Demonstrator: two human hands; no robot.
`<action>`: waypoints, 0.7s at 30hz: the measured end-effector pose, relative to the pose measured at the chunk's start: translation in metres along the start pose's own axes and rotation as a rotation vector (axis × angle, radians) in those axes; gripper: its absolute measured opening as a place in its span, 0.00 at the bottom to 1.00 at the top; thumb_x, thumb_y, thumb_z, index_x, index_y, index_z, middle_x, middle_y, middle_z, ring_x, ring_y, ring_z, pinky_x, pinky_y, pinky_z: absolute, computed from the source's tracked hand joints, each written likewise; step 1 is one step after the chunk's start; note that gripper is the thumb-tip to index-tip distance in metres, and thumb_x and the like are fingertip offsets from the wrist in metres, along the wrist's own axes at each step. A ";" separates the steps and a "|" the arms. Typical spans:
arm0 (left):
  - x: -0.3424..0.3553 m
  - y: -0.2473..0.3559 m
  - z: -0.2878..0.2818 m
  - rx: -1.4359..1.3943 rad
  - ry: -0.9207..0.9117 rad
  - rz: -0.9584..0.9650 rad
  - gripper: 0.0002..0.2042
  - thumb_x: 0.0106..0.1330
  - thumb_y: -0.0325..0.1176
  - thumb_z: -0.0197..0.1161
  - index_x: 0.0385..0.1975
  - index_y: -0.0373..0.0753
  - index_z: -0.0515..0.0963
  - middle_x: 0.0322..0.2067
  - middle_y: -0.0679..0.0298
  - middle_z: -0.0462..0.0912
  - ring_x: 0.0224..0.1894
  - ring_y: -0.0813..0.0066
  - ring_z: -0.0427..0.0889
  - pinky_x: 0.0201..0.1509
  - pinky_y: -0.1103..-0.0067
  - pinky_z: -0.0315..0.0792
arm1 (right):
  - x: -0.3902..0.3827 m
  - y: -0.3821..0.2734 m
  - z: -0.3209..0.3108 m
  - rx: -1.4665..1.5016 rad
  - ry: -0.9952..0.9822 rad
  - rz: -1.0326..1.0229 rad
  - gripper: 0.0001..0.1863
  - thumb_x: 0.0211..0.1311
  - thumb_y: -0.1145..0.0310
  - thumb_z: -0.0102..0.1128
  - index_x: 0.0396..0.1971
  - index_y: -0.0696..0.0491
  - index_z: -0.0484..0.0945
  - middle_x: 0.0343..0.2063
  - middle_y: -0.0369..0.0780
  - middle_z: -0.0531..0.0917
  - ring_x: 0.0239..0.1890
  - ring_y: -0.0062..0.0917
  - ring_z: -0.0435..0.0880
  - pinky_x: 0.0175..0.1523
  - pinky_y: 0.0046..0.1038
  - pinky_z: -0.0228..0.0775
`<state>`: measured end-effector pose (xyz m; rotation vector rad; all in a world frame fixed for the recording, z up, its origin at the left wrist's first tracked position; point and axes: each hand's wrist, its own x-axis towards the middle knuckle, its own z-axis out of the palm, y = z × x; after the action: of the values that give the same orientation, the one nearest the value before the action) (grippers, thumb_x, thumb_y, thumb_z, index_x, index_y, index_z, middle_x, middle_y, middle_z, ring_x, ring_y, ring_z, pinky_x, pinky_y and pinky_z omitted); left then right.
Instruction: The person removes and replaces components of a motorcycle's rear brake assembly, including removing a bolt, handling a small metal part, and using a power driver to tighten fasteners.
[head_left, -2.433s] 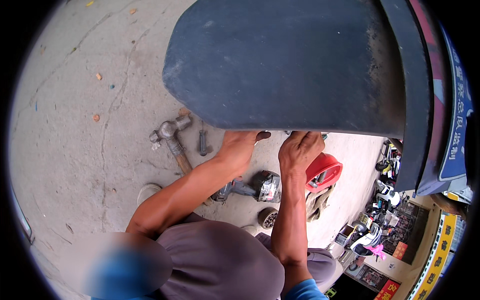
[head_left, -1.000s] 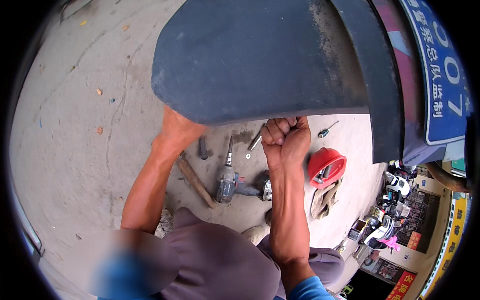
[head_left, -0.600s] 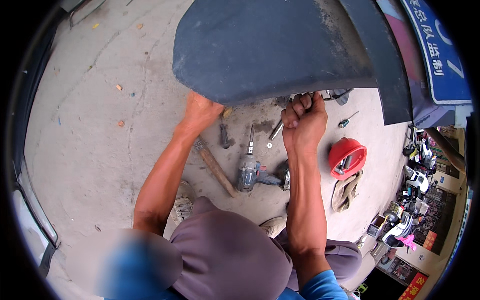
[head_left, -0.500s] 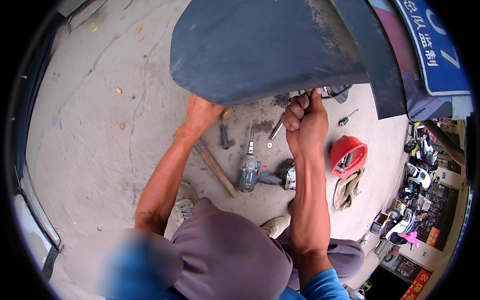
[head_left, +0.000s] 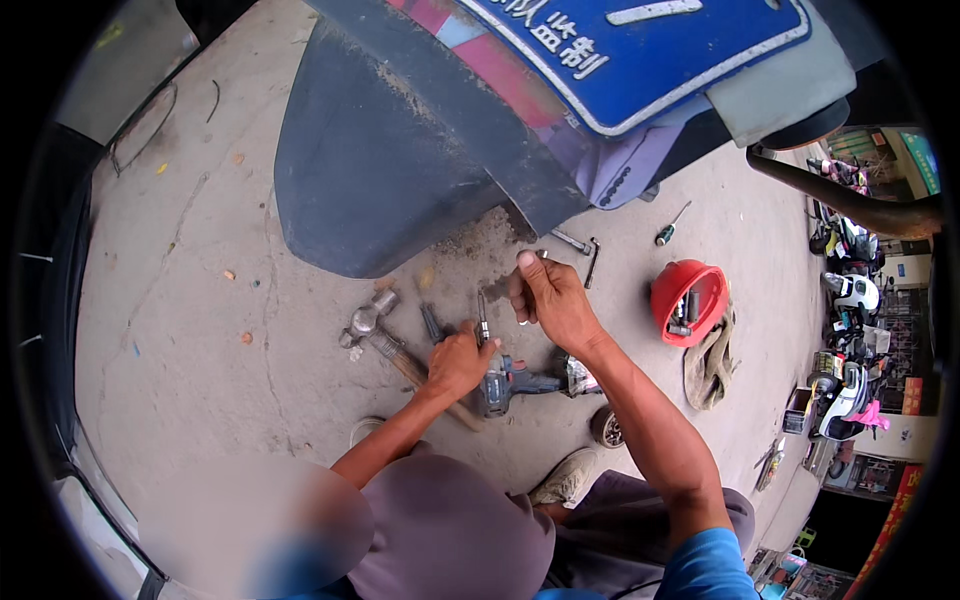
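Two hands: left hand (head_left: 462, 362), fingers loosely bent, beside a cordless driver (head_left: 495, 392) on concrete (head_left: 180, 370), best gripped by its handle (head_left: 537, 384); right hand (head_left: 558, 305) curled near a mudguard (head_left: 355, 180); I can't tell what either holds.

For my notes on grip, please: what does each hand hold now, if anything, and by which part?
It cannot be told. The right hand is curled, hiding anything inside; the left hand is near the power tool, without visible grip.
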<state>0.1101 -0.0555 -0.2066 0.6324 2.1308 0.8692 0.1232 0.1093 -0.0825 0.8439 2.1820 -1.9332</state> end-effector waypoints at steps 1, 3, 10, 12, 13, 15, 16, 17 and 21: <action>0.002 -0.003 0.001 0.003 0.020 -0.003 0.25 0.69 0.50 0.59 0.46 0.29 0.71 0.32 0.41 0.85 0.40 0.39 0.85 0.48 0.54 0.75 | -0.012 0.012 -0.005 -0.483 -0.043 -0.048 0.22 0.72 0.51 0.56 0.39 0.59 0.78 0.24 0.47 0.81 0.25 0.39 0.83 0.33 0.35 0.74; 0.008 0.001 0.004 0.079 -0.009 -0.021 0.22 0.69 0.47 0.59 0.43 0.29 0.73 0.34 0.41 0.85 0.41 0.39 0.85 0.49 0.54 0.76 | -0.048 0.065 -0.021 -0.985 -0.213 -0.173 0.24 0.65 0.61 0.61 0.54 0.63 0.73 0.39 0.53 0.82 0.40 0.47 0.85 0.48 0.36 0.78; -0.004 0.021 -0.005 0.107 -0.027 0.008 0.23 0.67 0.47 0.59 0.46 0.29 0.73 0.36 0.40 0.85 0.43 0.39 0.84 0.51 0.55 0.75 | -0.117 0.154 -0.014 -1.248 -0.323 -0.292 0.49 0.47 0.70 0.65 0.72 0.60 0.53 0.49 0.51 0.75 0.50 0.45 0.77 0.57 0.40 0.69; -0.014 0.034 -0.013 0.094 -0.092 0.091 0.22 0.64 0.45 0.60 0.45 0.29 0.73 0.35 0.41 0.85 0.42 0.39 0.84 0.49 0.56 0.75 | -0.116 0.153 -0.014 -1.222 -0.218 -0.318 0.50 0.45 0.69 0.67 0.72 0.60 0.53 0.47 0.50 0.74 0.48 0.45 0.77 0.54 0.40 0.69; -0.021 0.044 -0.018 0.088 -0.097 0.129 0.23 0.63 0.46 0.62 0.44 0.28 0.73 0.32 0.41 0.85 0.40 0.39 0.84 0.48 0.58 0.76 | -0.119 0.145 -0.016 -1.150 -0.221 -0.326 0.51 0.44 0.68 0.67 0.71 0.60 0.54 0.46 0.50 0.73 0.47 0.45 0.77 0.51 0.41 0.69; -0.031 0.074 -0.037 0.069 -0.145 0.168 0.22 0.63 0.45 0.61 0.43 0.29 0.73 0.32 0.42 0.85 0.40 0.40 0.84 0.47 0.57 0.76 | -0.129 0.136 -0.023 -1.007 -0.248 -0.372 0.51 0.44 0.66 0.68 0.70 0.60 0.55 0.45 0.52 0.72 0.45 0.49 0.76 0.51 0.43 0.69; -0.032 0.086 -0.042 0.024 -0.198 0.205 0.21 0.63 0.45 0.61 0.41 0.29 0.72 0.31 0.43 0.85 0.39 0.40 0.84 0.46 0.57 0.76 | -0.132 0.132 -0.024 -0.993 -0.247 -0.374 0.51 0.44 0.66 0.68 0.70 0.60 0.55 0.45 0.52 0.72 0.45 0.49 0.76 0.51 0.43 0.69; -0.032 0.095 -0.046 -0.018 -0.167 0.217 0.19 0.63 0.42 0.63 0.41 0.30 0.72 0.30 0.48 0.84 0.34 0.47 0.85 0.43 0.60 0.76 | -0.135 0.125 -0.025 -0.854 -0.184 -0.494 0.51 0.43 0.64 0.68 0.70 0.60 0.54 0.46 0.53 0.72 0.46 0.51 0.75 0.53 0.44 0.69; -0.028 0.131 -0.073 -0.547 -0.163 0.277 0.15 0.69 0.39 0.62 0.46 0.34 0.73 0.29 0.64 0.82 0.26 0.73 0.80 0.32 0.74 0.75 | -0.131 0.104 -0.029 -0.563 -0.039 -0.606 0.50 0.44 0.64 0.73 0.68 0.61 0.57 0.53 0.55 0.72 0.54 0.53 0.75 0.60 0.44 0.69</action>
<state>0.0912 -0.0164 -0.0607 0.6838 1.5777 1.4307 0.2897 0.0972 -0.1126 0.0526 2.9578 -1.3193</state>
